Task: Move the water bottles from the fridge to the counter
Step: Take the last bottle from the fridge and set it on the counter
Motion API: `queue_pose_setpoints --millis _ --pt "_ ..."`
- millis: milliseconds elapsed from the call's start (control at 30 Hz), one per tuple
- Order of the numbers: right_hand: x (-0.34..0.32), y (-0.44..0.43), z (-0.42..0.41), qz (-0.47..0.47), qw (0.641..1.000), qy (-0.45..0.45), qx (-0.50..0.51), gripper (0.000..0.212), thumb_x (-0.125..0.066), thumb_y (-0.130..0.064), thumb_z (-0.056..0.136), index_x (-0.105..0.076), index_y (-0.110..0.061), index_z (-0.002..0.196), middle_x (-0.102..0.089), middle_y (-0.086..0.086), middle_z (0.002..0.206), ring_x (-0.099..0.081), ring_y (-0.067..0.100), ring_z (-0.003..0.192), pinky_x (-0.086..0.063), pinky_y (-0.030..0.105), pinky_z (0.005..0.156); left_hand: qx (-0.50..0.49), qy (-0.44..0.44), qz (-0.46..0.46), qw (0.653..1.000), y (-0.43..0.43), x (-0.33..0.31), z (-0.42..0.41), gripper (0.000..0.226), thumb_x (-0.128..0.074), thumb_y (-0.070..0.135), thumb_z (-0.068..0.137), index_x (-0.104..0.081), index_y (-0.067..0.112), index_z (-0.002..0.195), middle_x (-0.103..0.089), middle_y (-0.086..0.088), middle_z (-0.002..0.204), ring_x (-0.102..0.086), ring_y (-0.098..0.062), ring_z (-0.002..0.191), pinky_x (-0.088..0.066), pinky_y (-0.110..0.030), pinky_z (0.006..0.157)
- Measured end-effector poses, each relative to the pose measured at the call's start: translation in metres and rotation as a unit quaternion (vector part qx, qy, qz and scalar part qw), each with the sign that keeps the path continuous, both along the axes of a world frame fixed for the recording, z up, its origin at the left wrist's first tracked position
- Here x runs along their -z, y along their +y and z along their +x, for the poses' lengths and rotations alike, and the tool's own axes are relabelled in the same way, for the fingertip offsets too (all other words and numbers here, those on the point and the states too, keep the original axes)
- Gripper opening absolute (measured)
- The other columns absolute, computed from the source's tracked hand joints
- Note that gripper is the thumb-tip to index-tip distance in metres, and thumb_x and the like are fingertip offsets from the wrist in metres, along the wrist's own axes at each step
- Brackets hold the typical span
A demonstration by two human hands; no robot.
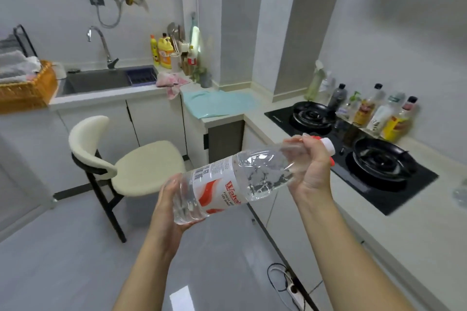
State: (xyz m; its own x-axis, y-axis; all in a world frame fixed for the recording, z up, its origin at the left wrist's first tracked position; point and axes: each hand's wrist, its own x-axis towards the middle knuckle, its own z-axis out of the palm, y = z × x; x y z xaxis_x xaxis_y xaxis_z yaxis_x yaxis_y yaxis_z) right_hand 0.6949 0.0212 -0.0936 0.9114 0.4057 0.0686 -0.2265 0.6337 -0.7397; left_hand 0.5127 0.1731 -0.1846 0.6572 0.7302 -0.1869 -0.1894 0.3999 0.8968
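So, head view: the bottle [227, 184] is up in the air, held in both hands, lying tilted with its white cap pointing up toward the hob [379, 184]. Left hand [171, 199] cups the base, fingers curled round it. Right hand [313, 159] grips the neck just below the cap, fingers [303, 144] wrapped round it. It's over the floor, near the edge of the surface [417, 235], not touching it. Chair [141, 166] and sink [96, 81] sit further back on the left.
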Motion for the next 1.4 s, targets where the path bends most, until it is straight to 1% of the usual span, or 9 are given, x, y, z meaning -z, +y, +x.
queue_pose_setpoints --millis 233,400,533,733,967,1067,1167,1300,1400 --pt "-0.001 -0.099 0.069 0.0 0.997 0.001 0.074 0.051 -0.053 -0.006 0.092 -0.065 -0.02 0.044 -0.065 -0.005 0.058 -0.065 0.012 0.062 -0.049 0.032 0.081 0.073 0.004 0.021 0.997 -0.084 -0.003 0.091 0.06 -0.057 0.056 0.078 -0.057 0.019 0.124 -0.071 -0.007 0.109 -0.072 -0.024 0.092 -0.057 -0.044 0.069" --pt "0.006 -0.146 0.108 0.015 0.992 0.015 0.121 0.047 -0.053 -0.008 0.09 -0.067 -0.019 0.046 -0.066 -0.003 0.059 -0.065 0.014 0.062 -0.049 0.032 0.08 0.132 -0.002 0.017 0.991 -0.115 -0.008 0.143 0.061 -0.055 0.053 0.08 -0.054 0.015 0.127 -0.068 -0.013 0.114 -0.071 -0.028 0.095 -0.058 -0.046 0.069" --pt "0.013 -0.175 0.141 0.023 0.988 0.026 0.151 0.046 -0.053 -0.009 0.09 -0.066 -0.019 0.047 -0.065 -0.003 0.059 -0.064 0.014 0.062 -0.049 0.029 0.072 0.177 0.007 0.006 0.984 -0.13 -0.005 0.193 0.06 -0.055 0.052 0.08 -0.054 0.014 0.126 -0.066 -0.015 0.117 -0.069 -0.031 0.097 -0.056 -0.055 0.079" --pt "0.018 -0.203 0.204 -0.013 0.969 0.033 0.243 0.054 -0.049 -0.006 0.094 -0.066 -0.017 0.043 -0.066 -0.002 0.055 -0.065 0.011 0.054 -0.054 0.025 0.062 0.258 0.029 -0.01 0.966 -0.145 0.003 0.286 0.042 -0.057 0.052 0.08 -0.066 0.02 0.106 -0.072 -0.01 0.103 -0.069 -0.03 0.089 -0.056 -0.046 0.076" --pt "0.023 -0.247 0.271 -0.038 0.921 0.055 0.384 0.051 -0.05 -0.004 0.093 -0.065 -0.018 0.047 -0.066 -0.003 0.056 -0.063 0.009 0.056 -0.05 0.024 0.067 0.403 0.051 -0.01 0.914 -0.188 -0.013 0.4 0.042 -0.066 0.048 0.042 -0.06 0.02 0.073 -0.055 -0.014 0.093 -0.052 -0.032 0.086 -0.044 -0.039 0.077" --pt "0.027 -0.278 0.285 -0.063 0.887 0.087 0.449 0.032 -0.052 -0.005 0.093 -0.06 -0.013 0.063 -0.066 -0.003 0.056 -0.063 0.008 0.054 -0.051 0.021 0.059 0.458 0.088 -0.041 0.884 -0.219 -0.003 0.44 0.045 -0.064 0.044 0.049 -0.06 0.016 0.084 -0.052 -0.013 0.092 -0.05 -0.028 0.083 -0.044 -0.034 0.071" --pt "0.036 -0.312 0.294 -0.09 0.852 0.103 0.505 0.025 -0.055 -0.007 0.091 -0.061 -0.013 0.067 -0.067 -0.004 0.06 -0.063 0.007 0.057 -0.048 0.021 0.061 0.463 0.16 -0.111 0.864 -0.253 0.023 0.482 0.023 -0.056 0.034 0.087 -0.066 0.013 0.091 -0.066 -0.011 0.088 -0.065 -0.024 0.072 -0.054 -0.036 0.069" --pt "0.047 -0.356 0.308 -0.118 0.816 0.123 0.552 0.022 -0.061 -0.013 0.086 -0.065 -0.016 0.065 -0.067 -0.002 0.067 -0.063 0.008 0.059 -0.046 0.03 0.068 0.471 0.207 -0.244 0.822 -0.305 0.058 0.528 0.041 -0.051 0.049 0.093 -0.063 0.014 0.111 -0.069 -0.001 0.109 -0.066 -0.023 0.093 -0.054 -0.036 0.072" --pt "0.05 -0.382 0.318 -0.146 0.797 0.142 0.568 0.011 -0.067 -0.024 0.076 -0.067 -0.018 0.067 -0.068 -0.003 0.073 -0.063 0.009 0.061 -0.045 0.029 0.064 0.471 0.222 -0.125 0.845 -0.348 0.086 0.548 0.054 -0.042 0.059 0.093 -0.058 0.021 0.127 -0.067 -0.006 0.119 -0.066 -0.031 0.102 -0.059 -0.046 0.074"
